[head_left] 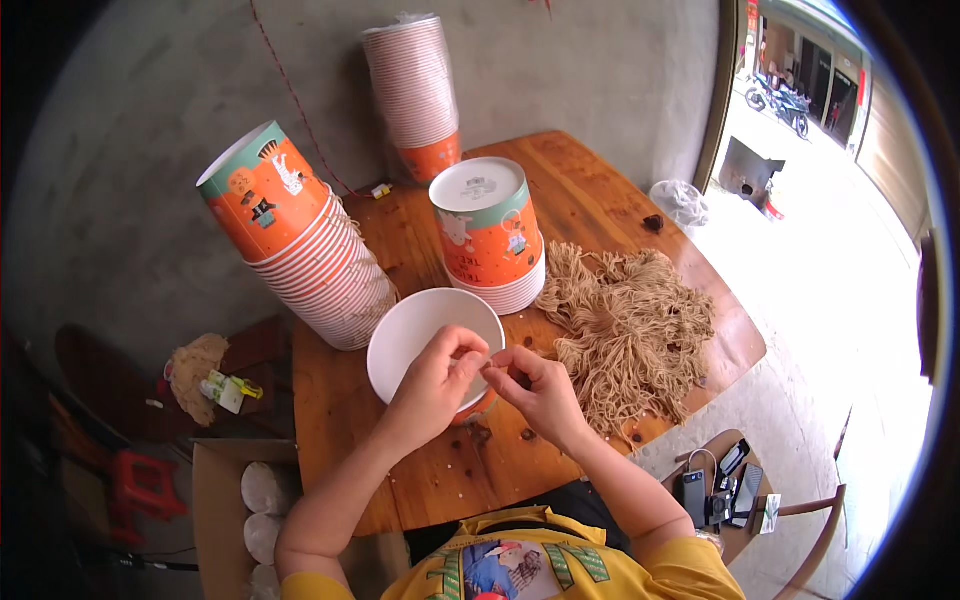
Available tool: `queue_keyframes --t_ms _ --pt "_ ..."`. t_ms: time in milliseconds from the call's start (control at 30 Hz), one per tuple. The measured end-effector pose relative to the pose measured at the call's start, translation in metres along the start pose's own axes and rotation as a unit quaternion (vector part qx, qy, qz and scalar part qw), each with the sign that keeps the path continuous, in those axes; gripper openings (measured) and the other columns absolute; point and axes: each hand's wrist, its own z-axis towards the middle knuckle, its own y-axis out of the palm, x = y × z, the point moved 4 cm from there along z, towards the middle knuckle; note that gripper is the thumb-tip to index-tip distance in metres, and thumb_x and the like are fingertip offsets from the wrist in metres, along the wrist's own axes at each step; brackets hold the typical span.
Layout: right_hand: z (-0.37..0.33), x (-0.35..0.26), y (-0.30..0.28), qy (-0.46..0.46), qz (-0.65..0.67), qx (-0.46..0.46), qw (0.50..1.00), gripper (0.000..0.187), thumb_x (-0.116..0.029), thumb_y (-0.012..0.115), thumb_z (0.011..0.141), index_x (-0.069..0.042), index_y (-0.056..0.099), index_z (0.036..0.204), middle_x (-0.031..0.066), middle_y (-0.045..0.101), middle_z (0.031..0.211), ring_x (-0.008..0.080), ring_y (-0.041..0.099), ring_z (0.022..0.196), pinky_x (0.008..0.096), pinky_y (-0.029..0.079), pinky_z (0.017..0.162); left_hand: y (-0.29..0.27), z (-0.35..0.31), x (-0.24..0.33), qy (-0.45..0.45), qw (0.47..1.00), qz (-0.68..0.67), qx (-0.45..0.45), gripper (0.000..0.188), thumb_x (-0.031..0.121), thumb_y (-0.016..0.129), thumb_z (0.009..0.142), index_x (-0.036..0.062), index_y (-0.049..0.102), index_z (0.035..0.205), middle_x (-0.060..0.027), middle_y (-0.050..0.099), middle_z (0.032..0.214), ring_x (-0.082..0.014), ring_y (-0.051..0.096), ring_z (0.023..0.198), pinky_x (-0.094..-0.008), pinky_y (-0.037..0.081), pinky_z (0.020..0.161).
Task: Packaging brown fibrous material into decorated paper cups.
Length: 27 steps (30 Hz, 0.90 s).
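An open paper bucket point(412, 335) with a white inside stands at the table's near middle. Over its right side, my left hand point(437, 380) and my right hand point(540, 393) meet with thumbs and fingers pinched. Anything between their fingertips is too small to make out. Right of the bucket lies a loose heap of tan cord point(640, 335). Just behind it, a short stack of upturned orange and green paper buckets point(490, 245) rests on the table. To the left leans a taller bucket stack point(320, 270), with cords hanging along its right side.
A plastic-wrapped bucket stack point(415, 95) stands against the wall at the back of the wooden table point(560, 165). At lower left is a cardboard box point(222, 500) holding white round items. A chair point(765, 500) with phones and small devices stands at lower right.
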Motion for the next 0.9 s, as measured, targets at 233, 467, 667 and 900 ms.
queue_keyframes --t_ms 233,467,667,900 --pt "0.004 0.011 0.008 -0.032 0.247 -0.001 0.968 0.019 -0.019 0.065 0.095 -0.001 0.064 0.102 -0.0058 0.060 0.080 0.0023 0.050 0.074 0.0220 0.042 0.065 0.010 -0.006 -0.019 -0.199 0.960 -0.190 -0.052 0.019 0.016 0.063 0.094 0.0018 0.059 0.106 -0.0039 0.062 0.102 -0.0110 0.059 0.091 -0.0275 0.049 0.081" --pt "0.004 0.004 -0.003 0.074 0.337 -0.002 0.938 0.015 -0.024 0.059 0.098 -0.009 0.063 0.099 -0.0083 0.050 0.070 -0.0002 0.037 0.057 0.0180 0.028 0.052 0.016 -0.002 -0.029 -0.167 0.974 -0.143 -0.046 0.018 0.019 0.065 0.093 0.0024 0.063 0.098 -0.0016 0.063 0.085 -0.0083 0.058 0.077 -0.0258 0.049 0.071" --pt "0.005 0.007 0.001 0.108 0.430 -0.008 0.896 0.013 -0.025 0.057 0.099 -0.012 0.059 0.100 -0.0097 0.041 0.063 0.0002 0.028 0.049 0.0177 0.022 0.046 0.020 0.002 -0.015 -0.179 0.974 -0.134 -0.035 0.011 0.015 0.064 0.093 0.0048 0.060 0.097 0.0019 0.062 0.088 -0.0048 0.055 0.079 -0.0221 0.047 0.073" --pt "0.007 0.007 -0.011 0.081 0.374 -0.009 0.924 0.014 -0.024 0.056 0.100 -0.011 0.059 0.105 -0.0095 0.042 0.066 -0.0003 0.030 0.051 0.0168 0.023 0.047 0.021 0.007 -0.014 -0.117 0.982 -0.145 -0.013 0.010 0.013 0.062 0.094 0.0047 0.059 0.098 0.0008 0.061 0.092 -0.0043 0.054 0.080 -0.0218 0.046 0.072"
